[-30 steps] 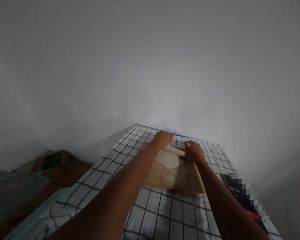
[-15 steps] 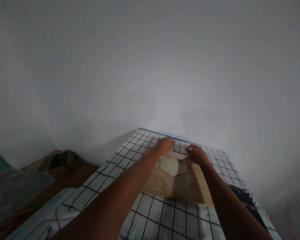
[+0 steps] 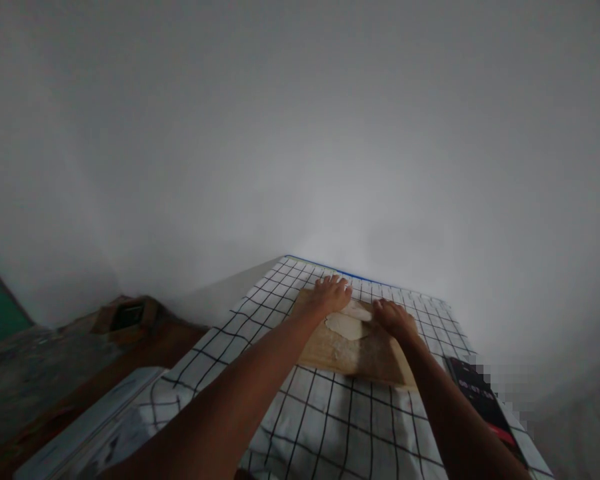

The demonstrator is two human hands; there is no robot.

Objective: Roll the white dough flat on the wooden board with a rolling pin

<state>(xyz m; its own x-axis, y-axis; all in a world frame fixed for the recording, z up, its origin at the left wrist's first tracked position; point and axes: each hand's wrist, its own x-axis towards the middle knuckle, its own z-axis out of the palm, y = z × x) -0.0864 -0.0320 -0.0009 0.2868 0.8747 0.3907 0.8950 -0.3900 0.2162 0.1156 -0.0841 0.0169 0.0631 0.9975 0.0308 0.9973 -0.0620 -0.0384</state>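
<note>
Head view: left hand fingers, curled moments ago, now spread over the rolling pin, right hand closure can't tell, pin across far part of dough on board, so rolling looks palm-driven.

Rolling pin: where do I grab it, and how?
Probably best by both ends, from above, palms down: the pin is long and thin and lies crosswise over the board, between the left hand and the right hand.
</note>
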